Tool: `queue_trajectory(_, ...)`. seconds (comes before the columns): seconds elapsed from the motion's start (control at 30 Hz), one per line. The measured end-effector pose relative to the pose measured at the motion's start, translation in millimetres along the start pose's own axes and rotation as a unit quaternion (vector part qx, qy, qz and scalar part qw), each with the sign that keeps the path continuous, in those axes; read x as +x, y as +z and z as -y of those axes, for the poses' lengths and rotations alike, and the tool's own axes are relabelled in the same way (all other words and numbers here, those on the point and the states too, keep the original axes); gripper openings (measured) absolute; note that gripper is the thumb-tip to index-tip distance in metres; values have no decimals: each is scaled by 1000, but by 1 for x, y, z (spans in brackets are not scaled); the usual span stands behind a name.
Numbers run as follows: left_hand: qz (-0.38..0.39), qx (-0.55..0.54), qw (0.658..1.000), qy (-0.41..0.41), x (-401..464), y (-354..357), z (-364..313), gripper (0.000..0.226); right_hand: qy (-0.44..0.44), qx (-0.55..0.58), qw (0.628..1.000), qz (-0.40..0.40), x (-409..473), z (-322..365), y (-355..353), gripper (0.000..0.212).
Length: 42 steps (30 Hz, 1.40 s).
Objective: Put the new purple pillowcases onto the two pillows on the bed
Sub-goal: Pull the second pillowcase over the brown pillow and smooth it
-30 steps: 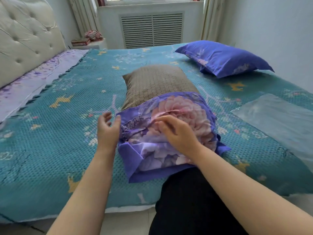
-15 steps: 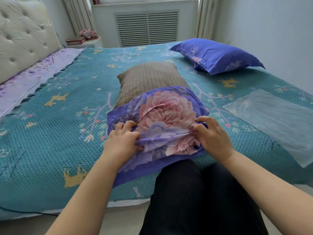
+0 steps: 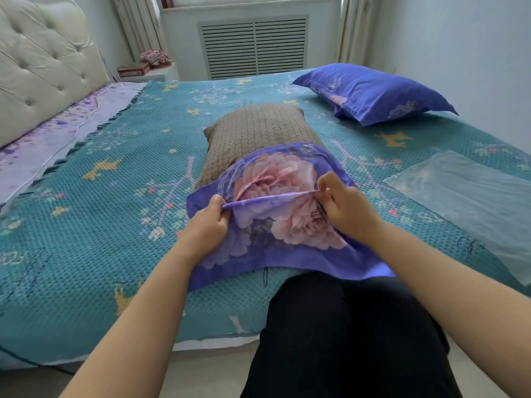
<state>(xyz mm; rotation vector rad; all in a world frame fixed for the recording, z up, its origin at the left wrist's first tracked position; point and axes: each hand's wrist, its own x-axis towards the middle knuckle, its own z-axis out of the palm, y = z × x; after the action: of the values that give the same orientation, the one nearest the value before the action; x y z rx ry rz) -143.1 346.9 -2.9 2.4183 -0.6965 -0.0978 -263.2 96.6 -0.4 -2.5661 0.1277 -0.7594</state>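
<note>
A brown woven pillow (image 3: 258, 130) lies lengthwise in the middle of the bed. A purple pillowcase with a big pink flower (image 3: 275, 179) covers its near end only. My left hand (image 3: 208, 225) pinches a raised fold of the pillowcase at its left side. My right hand (image 3: 344, 205) grips the same fold at the right, so the fabric is stretched taut between both hands. A second pillow in a purple pillowcase (image 3: 370, 93) rests at the bed's far right.
The bed has a teal patterned cover (image 3: 100, 225) and a tufted cream headboard (image 3: 43, 67) on the left. A clear plastic bag (image 3: 471, 202) lies flat at the right. My dark-trousered legs (image 3: 344, 340) press against the bed's near edge. A nightstand (image 3: 149, 71) stands beyond.
Both hands have moved onto the pillowcase and gripped a fold across it. That fold now sits higher and tighter, and the case's near edge lies flatter toward my legs.
</note>
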Motion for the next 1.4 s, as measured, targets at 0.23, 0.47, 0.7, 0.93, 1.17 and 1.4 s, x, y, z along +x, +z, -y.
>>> queue_trajectory(0.23,-20,-22,999,12,26,5,16,10,110,32,947,299,31,-9,-24,26)
queue_trajectory(0.47,-137,-18,989,58,32,17,16,15,-74,-103,990,-63,15,0,-1,14)
queue_trajectory(0.7,-110,-82,991,4,45,10,21,19,132,182,959,170,58,7,-3,7)
queue_trajectory(0.93,-70,-69,995,-22,61,8,27,43,219,188,893,346,61,-24,-11,24)
queue_trajectory(1.17,-83,-10,994,-68,66,10,30,25,69,-33,996,43,40,-13,7,25)
queue_trajectory(1.4,-59,-154,982,-88,74,18,50,36,146,160,948,235,76,-19,5,29)
